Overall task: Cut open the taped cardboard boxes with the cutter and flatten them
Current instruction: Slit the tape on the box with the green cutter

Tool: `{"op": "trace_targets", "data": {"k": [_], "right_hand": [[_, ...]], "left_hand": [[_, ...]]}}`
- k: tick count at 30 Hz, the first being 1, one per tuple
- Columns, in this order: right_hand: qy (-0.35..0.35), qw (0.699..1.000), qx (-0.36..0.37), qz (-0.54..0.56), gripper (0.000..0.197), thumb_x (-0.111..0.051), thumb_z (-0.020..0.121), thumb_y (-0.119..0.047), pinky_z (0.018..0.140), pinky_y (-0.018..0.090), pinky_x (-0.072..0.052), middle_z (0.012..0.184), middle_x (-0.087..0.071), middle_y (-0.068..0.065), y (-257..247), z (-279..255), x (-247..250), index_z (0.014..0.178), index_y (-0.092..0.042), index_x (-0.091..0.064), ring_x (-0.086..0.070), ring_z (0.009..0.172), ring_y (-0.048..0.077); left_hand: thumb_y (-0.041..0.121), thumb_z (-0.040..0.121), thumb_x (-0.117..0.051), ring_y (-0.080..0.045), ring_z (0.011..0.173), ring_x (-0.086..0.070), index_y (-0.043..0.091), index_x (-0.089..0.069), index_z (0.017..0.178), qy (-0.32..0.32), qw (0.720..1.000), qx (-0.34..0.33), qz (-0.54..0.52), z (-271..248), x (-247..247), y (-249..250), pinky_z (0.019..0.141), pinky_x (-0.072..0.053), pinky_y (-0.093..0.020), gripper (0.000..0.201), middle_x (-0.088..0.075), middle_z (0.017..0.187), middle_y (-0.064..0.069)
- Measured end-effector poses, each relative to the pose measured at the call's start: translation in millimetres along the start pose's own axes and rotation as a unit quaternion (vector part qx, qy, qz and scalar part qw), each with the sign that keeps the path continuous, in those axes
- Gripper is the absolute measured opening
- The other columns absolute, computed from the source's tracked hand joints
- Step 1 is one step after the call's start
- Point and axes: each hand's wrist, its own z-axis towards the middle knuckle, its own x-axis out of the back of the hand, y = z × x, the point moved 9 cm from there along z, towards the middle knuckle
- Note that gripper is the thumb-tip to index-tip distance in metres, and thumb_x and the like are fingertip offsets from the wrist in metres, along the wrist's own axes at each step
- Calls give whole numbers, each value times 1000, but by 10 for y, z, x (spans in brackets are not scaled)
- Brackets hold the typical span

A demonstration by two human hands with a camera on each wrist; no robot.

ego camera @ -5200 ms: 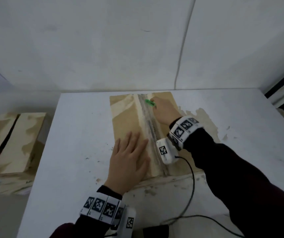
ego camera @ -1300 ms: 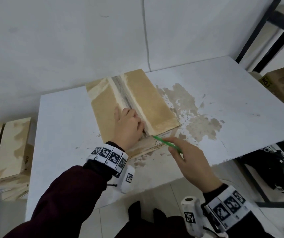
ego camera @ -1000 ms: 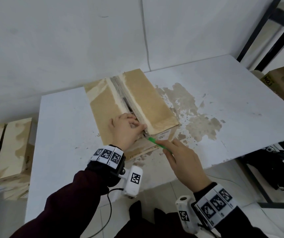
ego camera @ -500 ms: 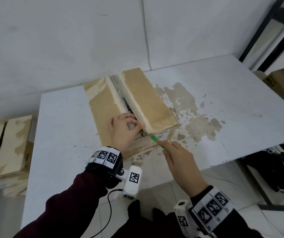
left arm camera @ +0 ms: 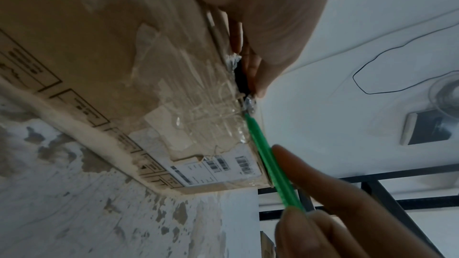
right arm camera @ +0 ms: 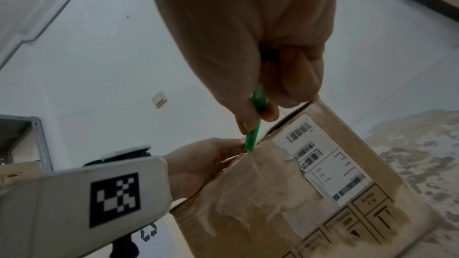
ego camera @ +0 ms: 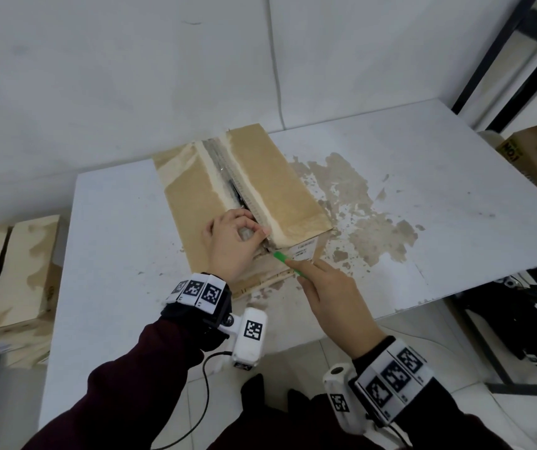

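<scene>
Cardboard box (ego camera: 241, 203) is sitting on the white table (ego camera: 439, 177), long axis running roughly 11 to 5 o'clock in the head view, centre seam already split along the top. Left hand (ego camera: 233, 243) is resting on the near end of the box at the seam, fingers curled with tips pinching the edge of the left flap; the left wrist view confirms fingers (left arm camera: 250, 66) are dipping into the dark gap there. Right hand (ego camera: 332, 300) is gripping the green cutter (ego camera: 288, 263), thumb and forefinger pinching the handle, tip pointing toward 11 o'clock at the seam's near corner. Head view is only showing the green handle; the left wrist view is showing a small metal blade tip (left arm camera: 249, 105) touching the clear tape (left arm camera: 213, 109) on the end face, just above the white barcode label (left arm camera: 218, 168). The right wrist view is giving the same contact from below: cutter (right arm camera: 253, 132) meeting the top edge of the end face beside the left hand (right arm camera: 198, 162), label (right arm camera: 325, 160) at 3 o'clock of it. Blade depth is probably shallow, too blurred to confirm. More cardboard boxes (ego camera: 10, 274) are sitting off the table at 9 o'clock, visible in the head view only.
</scene>
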Motion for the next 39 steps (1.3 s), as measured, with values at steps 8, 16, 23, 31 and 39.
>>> {"op": "trace_targets", "data": {"k": [8,16,23,31,39], "right_hand": [[-5,996,-38,-80,48,-47,94,-9,54,36,-45,85,-53,1,-16,45,-22,135,-34,-45,-55,67,25],[43,991,-81,-93,46,-41,98,-8,54,21,-39,81,-52,-2,228,83,319,139,-29,-41,-48,63,13],[74,990,-102,60,27,-39,99,-20,43,21,-25,54,-45,-3,659,-98,685,122,-25,-53,-33,44,9],[172,965,-108,168,22,-44,98,-32,45,15,-31,62,-44,1,746,231,842,102,-16,-58,-38,50,6],[152,970,-95,164,25,-37,101,-21,58,24,-41,78,-59,8,878,648,984,100,-9,-59,-50,65,25]], "left_hand": [[38,77,-74,-5,115,-42,27,-66,69,13,1000,7,-18,16,-11,5,107,-15,-37,16,-58,114,15],[35,78,-73,7,107,-39,31,-62,64,17,994,49,-94,26,40,-8,107,-12,-31,19,-55,112,22],[35,73,-78,-3,105,-38,27,-50,106,33,985,114,-124,26,46,-109,109,-21,-34,45,-63,97,15],[28,73,-75,-19,103,-60,27,-52,130,-82,979,147,-120,292,-73,-207,106,-36,-48,62,-62,75,13],[10,85,-53,-5,89,-55,39,-47,132,-288,940,-8,183,111,222,65,101,-17,-35,55,-59,81,13]]}}
